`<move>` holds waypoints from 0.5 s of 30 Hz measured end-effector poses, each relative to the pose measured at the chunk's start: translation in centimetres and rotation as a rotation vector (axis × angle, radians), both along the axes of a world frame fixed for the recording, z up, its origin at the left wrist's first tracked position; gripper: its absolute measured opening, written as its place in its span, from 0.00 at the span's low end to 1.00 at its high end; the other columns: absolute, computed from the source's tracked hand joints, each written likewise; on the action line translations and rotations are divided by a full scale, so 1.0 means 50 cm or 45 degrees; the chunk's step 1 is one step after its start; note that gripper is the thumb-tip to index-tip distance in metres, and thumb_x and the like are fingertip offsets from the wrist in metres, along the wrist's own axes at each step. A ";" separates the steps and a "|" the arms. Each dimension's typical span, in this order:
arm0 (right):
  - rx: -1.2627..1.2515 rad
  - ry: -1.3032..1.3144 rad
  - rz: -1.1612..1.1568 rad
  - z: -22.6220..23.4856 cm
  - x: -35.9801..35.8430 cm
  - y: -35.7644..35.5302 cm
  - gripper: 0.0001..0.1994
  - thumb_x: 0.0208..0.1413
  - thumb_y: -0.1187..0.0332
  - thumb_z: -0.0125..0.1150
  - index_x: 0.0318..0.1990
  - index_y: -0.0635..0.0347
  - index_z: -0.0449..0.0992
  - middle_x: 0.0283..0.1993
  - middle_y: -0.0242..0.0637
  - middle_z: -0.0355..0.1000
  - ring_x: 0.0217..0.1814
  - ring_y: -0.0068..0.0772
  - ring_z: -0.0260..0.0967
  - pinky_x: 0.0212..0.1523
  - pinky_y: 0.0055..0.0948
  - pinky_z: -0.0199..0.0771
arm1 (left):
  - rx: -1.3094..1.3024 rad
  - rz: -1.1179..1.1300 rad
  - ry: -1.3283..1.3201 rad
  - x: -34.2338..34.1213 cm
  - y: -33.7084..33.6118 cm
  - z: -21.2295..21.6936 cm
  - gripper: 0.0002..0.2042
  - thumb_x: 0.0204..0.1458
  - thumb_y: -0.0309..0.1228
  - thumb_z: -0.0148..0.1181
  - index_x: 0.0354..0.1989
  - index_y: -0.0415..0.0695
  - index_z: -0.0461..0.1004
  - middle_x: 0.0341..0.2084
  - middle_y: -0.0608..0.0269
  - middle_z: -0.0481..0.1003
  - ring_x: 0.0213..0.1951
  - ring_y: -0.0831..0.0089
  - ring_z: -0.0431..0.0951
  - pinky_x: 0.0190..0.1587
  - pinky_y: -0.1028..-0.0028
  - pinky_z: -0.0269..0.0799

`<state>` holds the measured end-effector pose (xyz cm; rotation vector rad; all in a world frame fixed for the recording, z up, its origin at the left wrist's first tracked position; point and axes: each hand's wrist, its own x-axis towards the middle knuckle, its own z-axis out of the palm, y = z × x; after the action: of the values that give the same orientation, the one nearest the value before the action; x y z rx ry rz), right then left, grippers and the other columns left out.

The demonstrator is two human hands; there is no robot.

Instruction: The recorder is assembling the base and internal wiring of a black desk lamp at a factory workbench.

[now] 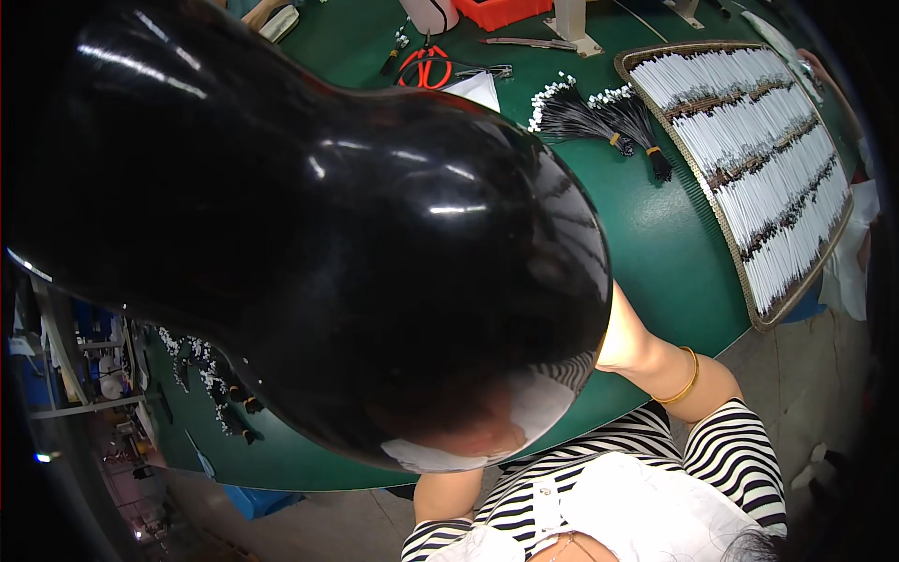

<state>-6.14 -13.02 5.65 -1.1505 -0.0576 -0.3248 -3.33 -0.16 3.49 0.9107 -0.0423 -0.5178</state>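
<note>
A large glossy black rounded thing (375,253), whose kind I cannot make out, fills the middle and upper left and blocks most of the work area. My right hand (620,332) reaches behind its right edge; only the wrist side shows, and the fingers are hidden. A yellow bangle (691,377) circles that forearm. Below the black thing my left forearm (448,494) shows, but the hand is covered. What either hand touches cannot be seen. Beyond my right hand, tied bundles of black leads with white ends (576,117) lie on the green table (665,229).
A brown-rimmed tray (704,187) holds rows of white sticks at right. Orange-handled scissors (426,70), a red bin (501,11) and a pen-like tool (529,42) lie at the back. More bundles (211,379) are at left, above a blue stool (257,501). Another person's hand (817,67) shows far right.
</note>
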 end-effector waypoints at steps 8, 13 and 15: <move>0.030 0.005 0.016 -0.008 -0.001 -0.006 0.05 0.41 0.76 0.54 0.27 0.67 0.67 0.27 0.34 0.67 0.30 0.18 0.63 0.32 0.16 0.64 | -0.098 -0.073 0.096 0.000 0.002 0.001 0.15 0.42 0.19 0.43 0.42 0.32 0.57 0.37 0.52 0.65 0.41 0.65 0.67 0.45 0.69 0.62; 0.003 0.005 0.015 -0.006 0.001 -0.004 0.05 0.42 0.76 0.53 0.28 0.66 0.67 0.27 0.33 0.67 0.30 0.17 0.63 0.33 0.16 0.64 | -0.129 -0.075 0.169 0.004 0.017 -0.017 0.15 0.42 0.19 0.42 0.42 0.33 0.58 0.38 0.52 0.65 0.40 0.66 0.66 0.44 0.70 0.62; 0.001 0.005 0.013 -0.009 0.002 -0.004 0.05 0.42 0.76 0.53 0.28 0.66 0.66 0.26 0.33 0.66 0.30 0.17 0.63 0.33 0.16 0.63 | -0.138 -0.073 0.172 0.003 0.013 -0.015 0.15 0.42 0.19 0.42 0.42 0.33 0.58 0.38 0.52 0.65 0.41 0.66 0.66 0.44 0.70 0.62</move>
<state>-6.06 -13.21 5.21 -1.1497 -0.0594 -0.3137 -3.17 0.49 2.72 0.7690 0.0261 -0.6238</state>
